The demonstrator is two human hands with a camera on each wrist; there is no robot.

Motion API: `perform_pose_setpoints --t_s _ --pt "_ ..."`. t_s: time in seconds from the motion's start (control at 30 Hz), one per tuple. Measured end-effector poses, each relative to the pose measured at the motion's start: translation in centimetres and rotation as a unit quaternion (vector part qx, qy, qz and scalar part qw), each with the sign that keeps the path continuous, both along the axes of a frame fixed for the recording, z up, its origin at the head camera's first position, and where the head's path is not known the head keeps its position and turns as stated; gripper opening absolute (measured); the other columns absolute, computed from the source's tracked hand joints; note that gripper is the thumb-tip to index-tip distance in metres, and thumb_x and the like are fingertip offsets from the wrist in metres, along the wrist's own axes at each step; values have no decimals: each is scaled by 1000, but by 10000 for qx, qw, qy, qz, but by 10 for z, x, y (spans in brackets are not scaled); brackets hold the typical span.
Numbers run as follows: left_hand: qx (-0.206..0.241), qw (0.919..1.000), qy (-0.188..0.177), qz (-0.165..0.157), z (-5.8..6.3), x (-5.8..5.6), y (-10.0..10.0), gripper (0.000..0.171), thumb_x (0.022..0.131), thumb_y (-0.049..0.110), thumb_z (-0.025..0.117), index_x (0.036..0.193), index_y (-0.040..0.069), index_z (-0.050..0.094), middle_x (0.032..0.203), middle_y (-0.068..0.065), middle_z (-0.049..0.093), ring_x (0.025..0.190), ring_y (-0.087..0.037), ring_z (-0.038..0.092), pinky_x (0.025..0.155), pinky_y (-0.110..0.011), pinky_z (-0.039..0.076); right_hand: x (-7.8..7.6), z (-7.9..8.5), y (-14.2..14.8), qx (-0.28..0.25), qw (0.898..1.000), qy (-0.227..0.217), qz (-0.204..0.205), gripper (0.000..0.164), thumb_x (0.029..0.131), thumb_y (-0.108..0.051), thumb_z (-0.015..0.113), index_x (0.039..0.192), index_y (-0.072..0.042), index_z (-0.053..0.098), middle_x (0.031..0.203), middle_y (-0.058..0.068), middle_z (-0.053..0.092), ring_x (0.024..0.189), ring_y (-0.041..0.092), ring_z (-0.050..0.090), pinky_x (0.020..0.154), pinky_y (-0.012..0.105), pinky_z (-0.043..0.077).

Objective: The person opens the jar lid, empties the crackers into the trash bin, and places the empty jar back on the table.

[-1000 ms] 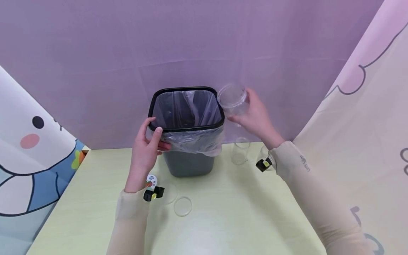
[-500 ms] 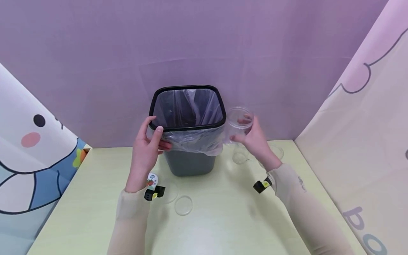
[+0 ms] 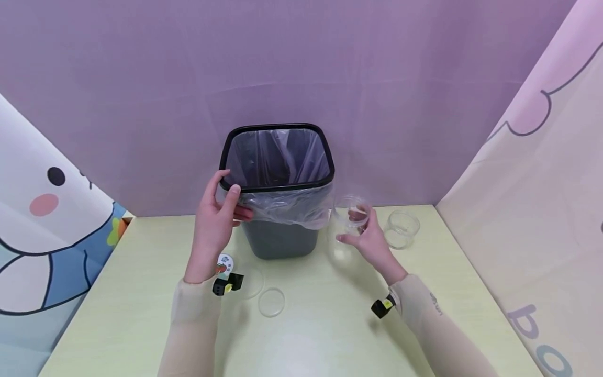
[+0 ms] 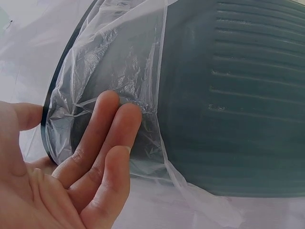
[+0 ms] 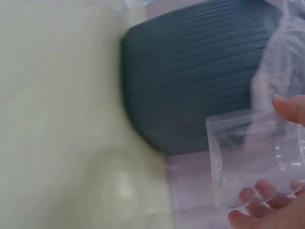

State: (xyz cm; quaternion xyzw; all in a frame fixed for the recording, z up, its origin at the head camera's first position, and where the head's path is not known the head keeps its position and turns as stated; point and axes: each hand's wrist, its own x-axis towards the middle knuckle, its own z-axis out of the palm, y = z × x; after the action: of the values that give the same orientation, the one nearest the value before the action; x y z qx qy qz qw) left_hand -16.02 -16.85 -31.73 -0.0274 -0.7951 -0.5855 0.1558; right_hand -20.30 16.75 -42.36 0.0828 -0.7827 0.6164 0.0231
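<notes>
A grey trash bin with a black rim and a clear liner bag stands at the table's back. My left hand holds its front left rim corner between thumb and forefinger; in the left wrist view the other fingers lie along the bag outside. My right hand grips a clear plastic jar by its side, mouth up, low beside the bin's right. In the right wrist view the jar shows between thumb and fingertips, near the bin wall.
Another clear jar sits on the table right of my right hand. Two clear rings or lids, one smaller ring and one larger ring, lie in front of the bin. A round printed label shows beside my left wrist.
My right hand has brought the jar down from beside the bin's rim toward the table. My left hand stays at the rim. The jar at the right has come into fuller view.
</notes>
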Motion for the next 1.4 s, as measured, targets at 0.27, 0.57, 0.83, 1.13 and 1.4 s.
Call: perform_pose_setpoints --t_s 0.27,0.57,0.83,1.13,1.4 --pt "11 10000 -42 -35 2 3 -1 52 102 48 50 151 36 35 84 -18 74 73 -21 73 63 -36 55 7 -43 0 155 9996 -248 -8 97 74 -10 88 148 -5 25 148 19 46 138 29 41 117 49 24" --pt "8 10000 -15 -23 2 3 1 53 102 50 50 150 34 36 82 -16 74 72 -23 73 63 -35 55 7 -70 -3 246 9988 -416 33 99 69 -2 89 146 -7 27 147 21 46 138 38 40 114 50 28" --pt "5 10000 0 -42 3 3 3 52 103 46 51 150 32 37 81 -16 74 72 -22 73 64 -37 54 9 -76 -3 286 9987 -402 127 102 70 -3 89 148 -9 24 150 21 43 139 41 36 115 51 26" --pt "101 9997 95 -179 0 1 0 55 102 46 52 152 30 36 80 -18 73 70 -20 73 66 -30 55 14 -71 1 765 9966 -274 107 109 68 -13 93 152 -11 24 147 22 44 136 45 39 114 53 28" --pt "338 9967 739 -72 -19 3 -4 56 103 37 55 154 37 34 79 -14 73 71 -17 72 74 -27 56 22 -59 10 930 9955 77 169 108 71 -16 91 155 -2 25 149 23 40 138 40 37 113 56 28"
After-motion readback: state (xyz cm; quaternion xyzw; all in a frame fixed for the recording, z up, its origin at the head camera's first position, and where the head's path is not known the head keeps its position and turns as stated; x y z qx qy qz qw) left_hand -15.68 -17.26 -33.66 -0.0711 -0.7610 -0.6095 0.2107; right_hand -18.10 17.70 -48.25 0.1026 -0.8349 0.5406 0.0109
